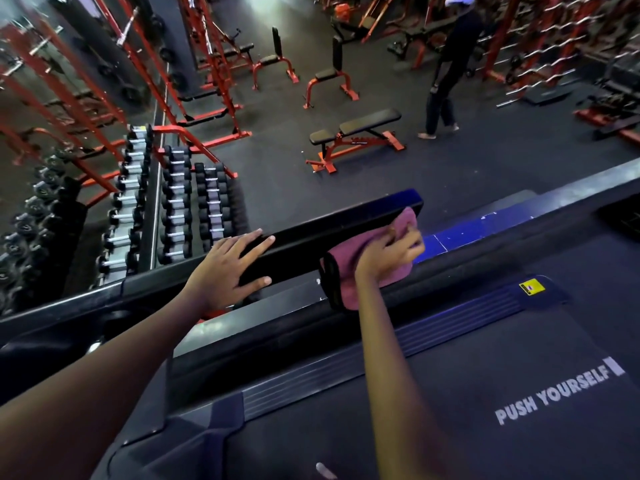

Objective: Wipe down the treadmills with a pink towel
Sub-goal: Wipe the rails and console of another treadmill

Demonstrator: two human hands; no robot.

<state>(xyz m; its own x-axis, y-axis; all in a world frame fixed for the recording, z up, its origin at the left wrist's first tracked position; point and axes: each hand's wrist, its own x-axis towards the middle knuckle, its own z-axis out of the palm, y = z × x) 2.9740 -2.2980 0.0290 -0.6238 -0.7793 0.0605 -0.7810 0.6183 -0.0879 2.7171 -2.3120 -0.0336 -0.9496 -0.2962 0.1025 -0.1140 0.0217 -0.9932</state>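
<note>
Gym floor and dumbbell rack [180,209] beyond, your right hand [388,254] has fingers clamped on the soft, light pink towel [349,271] draped over the treadmill's black bar [311,237]; bunch it mid-fold, left hand [232,268] splayed flat bracing.

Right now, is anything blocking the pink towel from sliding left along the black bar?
Yes. The left hand rests flat on the black bar, just left of the pink towel pressed under the right hand.
</note>
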